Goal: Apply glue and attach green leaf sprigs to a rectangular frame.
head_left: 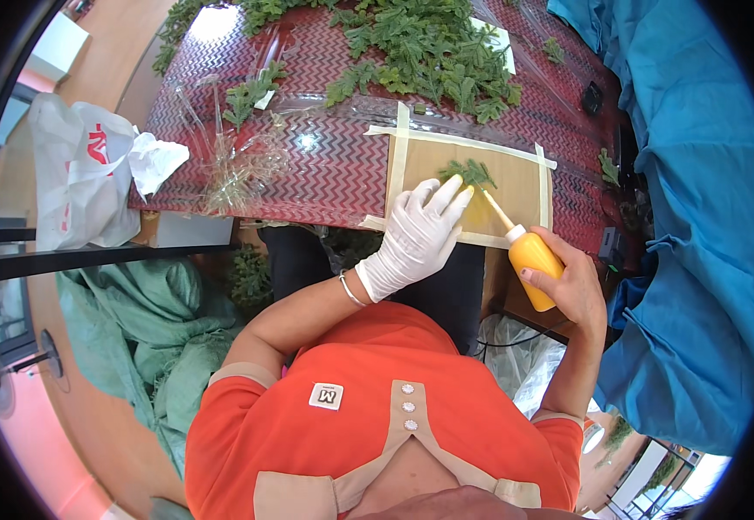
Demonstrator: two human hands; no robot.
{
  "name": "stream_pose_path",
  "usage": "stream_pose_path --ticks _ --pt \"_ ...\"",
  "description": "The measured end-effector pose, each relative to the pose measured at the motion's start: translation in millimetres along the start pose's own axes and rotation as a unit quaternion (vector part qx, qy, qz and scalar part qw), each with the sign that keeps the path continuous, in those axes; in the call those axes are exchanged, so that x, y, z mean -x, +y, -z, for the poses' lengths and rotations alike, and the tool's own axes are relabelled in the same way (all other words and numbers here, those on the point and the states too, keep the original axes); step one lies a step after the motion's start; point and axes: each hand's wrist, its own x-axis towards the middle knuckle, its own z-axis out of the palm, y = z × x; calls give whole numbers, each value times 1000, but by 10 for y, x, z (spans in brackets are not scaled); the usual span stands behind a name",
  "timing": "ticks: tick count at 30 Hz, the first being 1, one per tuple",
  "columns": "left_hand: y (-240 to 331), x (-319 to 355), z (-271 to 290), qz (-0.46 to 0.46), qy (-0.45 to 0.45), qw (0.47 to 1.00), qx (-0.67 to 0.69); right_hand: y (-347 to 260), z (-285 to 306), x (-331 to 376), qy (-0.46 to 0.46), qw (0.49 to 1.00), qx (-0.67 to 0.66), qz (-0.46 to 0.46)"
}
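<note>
My left hand, in a white glove with yellow-stained fingertips, reaches over a tan board edged with pale tape. Its fingers are stretched out and a little apart; the thumb is hidden. The fingertips are at the near edge of a small green artificial sprig on the board; whether they touch it I cannot tell. My bare right hand is closed around a yellow squeeze bottle with a white collar. The bottle is tilted, and its long thin nozzle points toward the board, just right of my left fingertips.
Green sprigs lie heaped on the far part of the table, which has a red zigzag-patterned cover. Clear plastic strands lie to the left. A white plastic bag hangs at the left; blue cloth drapes along the right.
</note>
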Motion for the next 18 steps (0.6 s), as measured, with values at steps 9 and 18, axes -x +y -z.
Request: stream_pose_path --ticks 9,18 --pt "-225 -261 -100 15 3 1000 23 82 18 -108 -25 998 -52 17" --pt "-645 -549 -212 -60 -29 996 61 69 25 -189 -34 996 -77 30"
